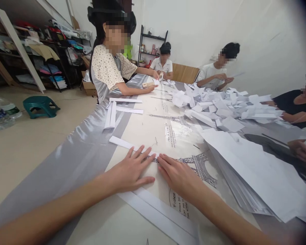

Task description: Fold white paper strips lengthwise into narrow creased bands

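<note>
1. Nearest you, a long folded paper strip (155,211) lies across the table (73,163), running under both palms.
2. Your left hand (129,172) lies flat on the strip with fingers spread; your right hand (180,177) presses beside it, fingers together. Neither pinches anything.
3. The step in hand looks like creasing a fold flat; a next move would call for sliding pressure along the strip's length.
4. Just right, a stack of white sheets (257,173) fans out.
5. Farther on, loose strips (124,105) and a heap of folded papers (226,109).
6. Co-workers sit around the far end; no bins or trays show on the table.
</note>
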Available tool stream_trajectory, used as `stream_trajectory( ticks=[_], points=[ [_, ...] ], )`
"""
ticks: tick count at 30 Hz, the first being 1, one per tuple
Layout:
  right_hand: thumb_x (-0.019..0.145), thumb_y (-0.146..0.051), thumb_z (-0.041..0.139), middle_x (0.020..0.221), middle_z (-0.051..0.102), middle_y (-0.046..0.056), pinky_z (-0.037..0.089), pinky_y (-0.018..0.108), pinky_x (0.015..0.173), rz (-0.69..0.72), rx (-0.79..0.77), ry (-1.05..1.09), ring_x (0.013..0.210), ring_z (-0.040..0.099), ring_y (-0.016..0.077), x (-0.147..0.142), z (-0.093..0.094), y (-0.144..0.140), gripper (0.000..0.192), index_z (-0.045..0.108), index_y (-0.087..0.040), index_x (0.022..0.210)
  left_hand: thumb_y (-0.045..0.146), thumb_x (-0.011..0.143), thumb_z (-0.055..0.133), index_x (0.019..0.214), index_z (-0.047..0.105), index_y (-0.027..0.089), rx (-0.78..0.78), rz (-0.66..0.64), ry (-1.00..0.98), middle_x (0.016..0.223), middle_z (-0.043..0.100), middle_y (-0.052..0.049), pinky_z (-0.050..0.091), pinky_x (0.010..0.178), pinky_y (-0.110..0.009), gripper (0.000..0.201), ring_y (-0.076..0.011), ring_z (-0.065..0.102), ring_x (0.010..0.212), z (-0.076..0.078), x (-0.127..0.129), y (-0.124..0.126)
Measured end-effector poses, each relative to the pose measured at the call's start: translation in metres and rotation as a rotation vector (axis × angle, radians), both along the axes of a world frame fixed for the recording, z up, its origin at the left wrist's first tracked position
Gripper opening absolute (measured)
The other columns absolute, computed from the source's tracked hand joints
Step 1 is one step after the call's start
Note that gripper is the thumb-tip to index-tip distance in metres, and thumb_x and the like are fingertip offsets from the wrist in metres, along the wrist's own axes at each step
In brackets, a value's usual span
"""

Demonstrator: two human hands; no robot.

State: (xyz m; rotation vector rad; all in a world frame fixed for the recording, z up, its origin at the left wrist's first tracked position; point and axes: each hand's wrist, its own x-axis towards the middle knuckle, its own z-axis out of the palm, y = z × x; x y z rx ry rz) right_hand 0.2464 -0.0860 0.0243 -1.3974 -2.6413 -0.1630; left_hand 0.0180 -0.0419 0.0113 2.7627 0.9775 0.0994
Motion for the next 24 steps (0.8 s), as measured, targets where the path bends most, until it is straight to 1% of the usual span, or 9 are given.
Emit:
stream_trajectory(
  ticks=[2, 5, 7, 10, 11, 13, 16, 21, 24],
  points=[
    [0.102, -0.009, 0.041, 0.126, 0.067, 0.020, 0.063, 0.036, 0.069, 0.030, 0.039, -0.062, 0.109, 0.071, 0.0295, 0.000, -0.003, 0.000, 0.028, 0.063, -0.009, 0.121, 0.071, 0.102, 0.025, 0.165, 0.002, 0.020, -0.041, -0.023, 0.009, 0.170, 0.011, -0.011, 0.012, 0.125, -0.051, 0.084, -0.0318, 0.009, 0.158, 0.003, -0.006, 0.004],
    [0.099, -0.005, 0.045, 0.118, 0.068, 0.017, 0.057, 0.028, 0.056, 0.032, 0.081, -0.135, 0.095, 0.072, 0.0243, 0.000, -0.004, 0.000, 0.025, 0.066, -0.011, 0.109, 0.069, 0.104, 0.022, 0.165, 0.000, 0.019, -0.119, -0.061, 0.041, 0.171, 0.005, -0.008, 0.008, 0.127, -0.042, 0.082, -0.0250, 0.008, 0.158, 0.011, -0.016, 0.009],
    [0.097, -0.004, 0.046, 0.111, 0.068, 0.014, 0.049, 0.026, 0.048, 0.020, 0.100, -0.175, 0.083, 0.071, 0.0206, -0.001, -0.003, 0.001, 0.023, 0.067, -0.012, 0.103, 0.069, 0.104, 0.021, 0.165, 0.001, 0.020, -0.142, -0.059, 0.064, 0.170, 0.003, -0.007, 0.008, 0.128, -0.042, 0.081, -0.0244, 0.007, 0.158, 0.015, -0.019, 0.010],
    [0.098, -0.006, 0.046, 0.098, 0.066, 0.010, 0.041, 0.027, 0.045, 0.012, 0.138, -0.218, 0.071, 0.066, 0.0180, -0.004, -0.004, 0.003, 0.021, 0.066, -0.012, 0.100, 0.072, 0.102, 0.026, 0.164, 0.000, 0.021, -0.109, -0.045, 0.067, 0.170, 0.004, -0.008, 0.008, 0.127, -0.044, 0.085, -0.0270, 0.008, 0.158, 0.017, -0.019, 0.010],
    [0.099, -0.008, 0.045, 0.095, 0.065, 0.010, 0.039, 0.028, 0.044, 0.005, 0.151, -0.221, 0.069, 0.065, 0.0178, -0.005, -0.004, 0.003, 0.021, 0.066, -0.012, 0.103, 0.073, 0.101, 0.027, 0.164, 0.000, 0.021, -0.096, -0.045, 0.066, 0.170, 0.005, -0.009, 0.009, 0.127, -0.045, 0.086, -0.0276, 0.009, 0.158, 0.017, -0.019, 0.010],
    [0.099, -0.009, 0.046, 0.093, 0.064, 0.009, 0.037, 0.028, 0.044, -0.011, 0.172, -0.214, 0.067, 0.063, 0.0175, -0.008, -0.005, 0.003, 0.024, 0.062, -0.013, 0.116, 0.074, 0.100, 0.028, 0.165, 0.001, 0.021, -0.089, -0.054, 0.070, 0.170, 0.006, -0.009, 0.009, 0.127, -0.045, 0.088, -0.0277, 0.009, 0.158, 0.017, -0.018, 0.010],
    [0.095, -0.005, 0.048, 0.093, 0.062, 0.009, 0.038, 0.027, 0.048, -0.019, 0.175, -0.227, 0.070, 0.062, 0.0180, -0.014, -0.004, 0.001, 0.038, 0.054, -0.015, 0.132, 0.076, 0.099, 0.028, 0.165, 0.004, 0.020, -0.094, -0.058, 0.078, 0.170, 0.008, -0.009, 0.011, 0.127, -0.046, 0.089, -0.0276, 0.010, 0.158, 0.017, -0.017, 0.010],
    [0.090, -0.003, 0.051, 0.091, 0.061, 0.010, 0.047, 0.028, 0.054, -0.057, 0.137, -0.231, 0.073, 0.061, 0.0198, -0.022, -0.004, -0.002, 0.042, 0.054, -0.014, 0.131, 0.080, 0.096, 0.021, 0.164, 0.012, 0.013, -0.042, 0.055, 0.110, 0.169, 0.009, -0.014, 0.013, 0.125, -0.053, 0.095, -0.0327, 0.009, 0.158, 0.010, -0.007, 0.001],
    [0.089, -0.004, 0.052, 0.095, 0.062, 0.011, 0.051, 0.028, 0.058, -0.081, 0.111, -0.235, 0.075, 0.061, 0.0200, -0.025, -0.004, -0.003, 0.051, 0.049, -0.014, 0.139, 0.081, 0.095, 0.019, 0.164, 0.016, 0.011, 0.022, 0.089, 0.107, 0.169, 0.011, -0.016, 0.015, 0.124, -0.055, 0.098, -0.0349, 0.011, 0.157, 0.004, -0.002, -0.003]
  ],
)
